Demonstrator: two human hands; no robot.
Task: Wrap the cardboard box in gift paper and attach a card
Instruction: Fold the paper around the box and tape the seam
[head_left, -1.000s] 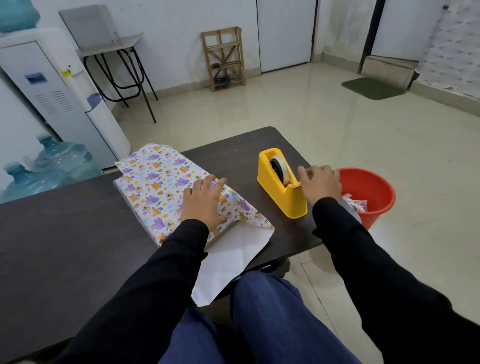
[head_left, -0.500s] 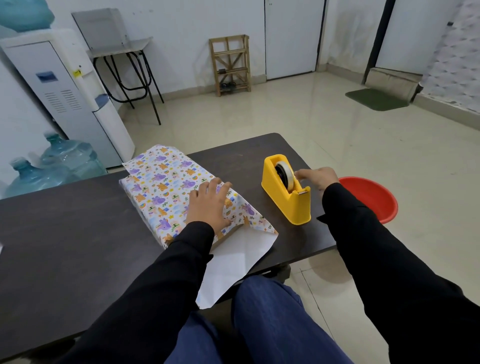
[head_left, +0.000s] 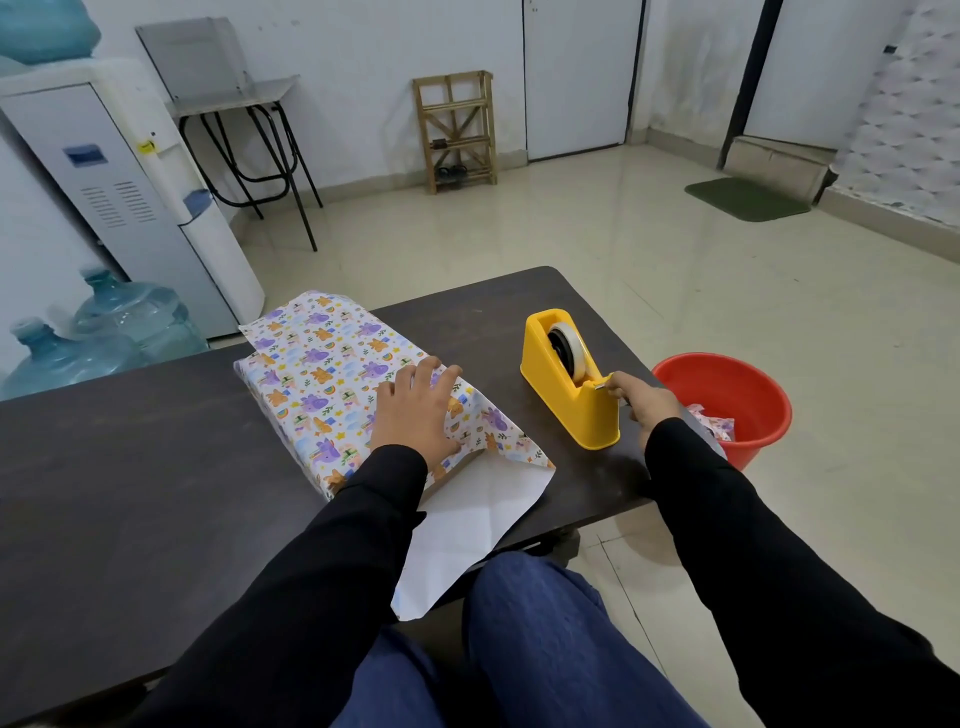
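Red bucket (head_left: 769, 421): on floor, my 2 o'clock.
Water jugs (head_left: 130, 317): 10 o'clock, beside white dispenser (head_left: 104, 182).
Wooden rack (head_left: 457, 130): 12 o'clock.

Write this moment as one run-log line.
left hand: presses gift paper flat on cardboard box | right hand: pinches tape end at yellow tape dispenser | near flap: unfolded

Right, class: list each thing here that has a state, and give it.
Cartoon-patterned gift paper: folded over brown cardboard box, near end open, white flap overhanging dark table.
Yellow plastic tape dispenser: upright, roll loaded.
Left hand: flat, pressing paper.
Right hand: fingers pinch tape end.
Red plastic bucket: on floor, holding scraps.
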